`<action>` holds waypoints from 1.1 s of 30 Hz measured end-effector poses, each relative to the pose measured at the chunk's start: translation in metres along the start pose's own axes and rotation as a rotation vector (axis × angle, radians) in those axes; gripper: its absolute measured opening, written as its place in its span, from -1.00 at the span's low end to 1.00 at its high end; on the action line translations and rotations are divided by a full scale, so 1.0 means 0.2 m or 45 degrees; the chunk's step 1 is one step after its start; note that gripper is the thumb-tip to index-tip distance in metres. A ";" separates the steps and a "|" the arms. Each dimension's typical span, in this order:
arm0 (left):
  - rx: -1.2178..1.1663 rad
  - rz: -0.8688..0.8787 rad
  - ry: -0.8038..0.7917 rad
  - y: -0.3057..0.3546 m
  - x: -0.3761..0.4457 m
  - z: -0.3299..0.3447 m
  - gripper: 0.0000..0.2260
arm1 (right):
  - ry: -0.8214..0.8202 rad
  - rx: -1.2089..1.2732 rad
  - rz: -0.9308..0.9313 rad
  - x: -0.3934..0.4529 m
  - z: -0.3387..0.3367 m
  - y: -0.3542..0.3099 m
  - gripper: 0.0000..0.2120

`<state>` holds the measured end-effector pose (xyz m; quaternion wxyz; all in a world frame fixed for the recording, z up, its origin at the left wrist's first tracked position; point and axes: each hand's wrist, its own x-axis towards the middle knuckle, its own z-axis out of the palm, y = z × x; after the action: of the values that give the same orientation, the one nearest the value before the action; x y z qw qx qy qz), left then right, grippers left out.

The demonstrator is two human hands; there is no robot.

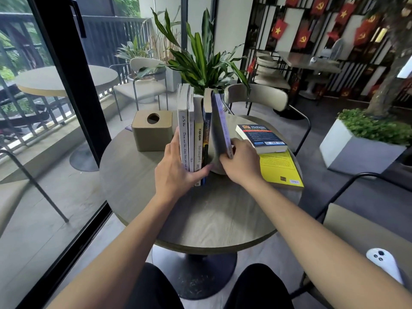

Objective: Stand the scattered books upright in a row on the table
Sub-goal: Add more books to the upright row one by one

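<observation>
Books half sorted at a café window: four paperbacks stand spine-out in a tight upright row (195, 139) near the middle of the round grey wooden bench (200, 219), just beside a tan box with a round hole in its lid (152, 130) toward the left edge. A person's left hand (176, 168) braces the row, palm flat against the white book at its left end, thumb reaching across the lower spines, the other fingers (177, 134) extended up that cover. The right hand (239, 161) pinches the lower edge of a fifth, lilac-covered paperback (220, 126), which is tilted, its top leaning onto the dark blue book at the row's right end and its foot set apart from it, so a wedge of gap remains. That book is blurred; whether its foot touches the bench cannot be told. Two volumes lie flat near the right edge: a thick dark-covered paperback with a barcode (262, 137) resting partly on a yellow-covered book (278, 169). A leafy green potted plant (200, 61) rises behind the row. By this view the job looks a little over halfway done: four up, one going in, two untouched.
</observation>
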<state>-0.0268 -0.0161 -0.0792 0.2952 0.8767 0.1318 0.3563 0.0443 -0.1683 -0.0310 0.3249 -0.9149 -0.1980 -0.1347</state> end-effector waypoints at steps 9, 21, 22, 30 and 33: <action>0.025 -0.005 -0.009 0.01 0.00 -0.01 0.06 | 0.288 0.263 -0.138 -0.01 -0.01 0.03 -0.80; 0.035 0.006 -0.008 0.00 -0.01 -0.01 0.05 | 0.234 0.404 -0.115 -0.18 0.15 0.08 -0.78; 0.033 0.001 -0.008 0.00 -0.01 -0.01 0.05 | 0.199 0.411 -0.101 -0.19 0.14 0.08 -0.76; 0.024 -0.008 -0.016 0.00 -0.01 0.00 0.06 | -0.175 0.432 -0.144 -0.18 0.07 0.07 -0.47; 0.025 -0.004 -0.020 0.00 -0.01 -0.01 0.05 | -0.257 0.462 -0.148 -0.18 0.06 0.07 -0.40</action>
<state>-0.0289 -0.0157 -0.0798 0.2882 0.8821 0.1344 0.3475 0.0199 -0.1803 -0.0615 0.4545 -0.8374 -0.3028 -0.0229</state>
